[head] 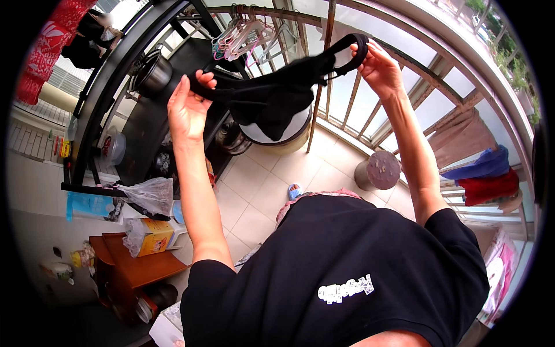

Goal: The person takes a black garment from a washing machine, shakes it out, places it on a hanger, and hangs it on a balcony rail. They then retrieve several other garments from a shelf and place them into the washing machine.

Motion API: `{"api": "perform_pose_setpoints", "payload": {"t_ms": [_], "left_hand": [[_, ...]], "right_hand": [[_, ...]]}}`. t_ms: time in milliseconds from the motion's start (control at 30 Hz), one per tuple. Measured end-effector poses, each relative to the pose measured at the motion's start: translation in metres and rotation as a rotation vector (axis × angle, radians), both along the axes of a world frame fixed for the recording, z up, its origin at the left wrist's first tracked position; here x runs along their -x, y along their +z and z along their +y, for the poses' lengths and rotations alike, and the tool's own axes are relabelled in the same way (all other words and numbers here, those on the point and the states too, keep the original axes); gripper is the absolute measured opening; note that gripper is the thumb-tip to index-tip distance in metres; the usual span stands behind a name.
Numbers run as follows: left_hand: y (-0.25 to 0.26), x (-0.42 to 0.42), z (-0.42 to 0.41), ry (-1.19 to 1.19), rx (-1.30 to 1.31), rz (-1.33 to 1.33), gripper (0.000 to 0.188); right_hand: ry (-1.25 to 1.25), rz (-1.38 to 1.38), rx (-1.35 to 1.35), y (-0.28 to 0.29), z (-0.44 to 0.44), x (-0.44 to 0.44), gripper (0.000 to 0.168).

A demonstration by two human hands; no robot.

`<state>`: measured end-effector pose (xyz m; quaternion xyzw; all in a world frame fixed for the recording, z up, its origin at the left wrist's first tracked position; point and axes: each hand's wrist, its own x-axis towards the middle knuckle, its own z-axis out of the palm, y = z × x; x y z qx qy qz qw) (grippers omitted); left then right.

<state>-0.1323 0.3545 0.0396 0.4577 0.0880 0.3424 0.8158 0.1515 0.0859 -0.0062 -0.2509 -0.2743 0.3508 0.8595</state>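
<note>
Stretched between my two hands in the head view is a black cloth garment with straps [277, 86]; its middle sags into rounded, cup-like folds. At its left end my left hand [189, 106] pinches the fabric between thumb and fingers. My right hand [378, 65], raised a little higher, grips a looped strap at the other end. Behind and below the garment stands a large round drum with a pale lid [297, 123], partly covered by the cloth. Several wire and plastic hangers [247, 39] dangle from a rail beyond it.
A black shelf rack [143, 126] with a steel pot [154, 73] stands at left. A wooden pole [318, 99] rises beside the window bars. On the tiled floor [256, 182] stands a round stool-like block [379, 170]. Cloths [483, 173] hang at right; a wooden cabinet [138, 260] is lower left.
</note>
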Motion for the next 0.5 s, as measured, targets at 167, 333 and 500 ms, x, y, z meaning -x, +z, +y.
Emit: {"api": "perform_pose_setpoints", "payload": {"t_ms": [167, 333, 500], "left_hand": [[0.003, -0.015, -0.006, 0.035, -0.099, 0.071, 0.027], [-0.002, -0.018, -0.018, 0.042, -0.213, 0.12, 0.019], [-0.015, -0.013, -0.03, 0.04, -0.169, 0.111, 0.021]], "right_hand": [[0.071, -0.284, 0.016, 0.009, 0.008, 0.012, 0.041], [0.19, -0.21, 0.083, -0.001, -0.002, 0.016, 0.041], [0.121, -0.083, 0.166, -0.016, -0.008, 0.015, 0.021]]}}
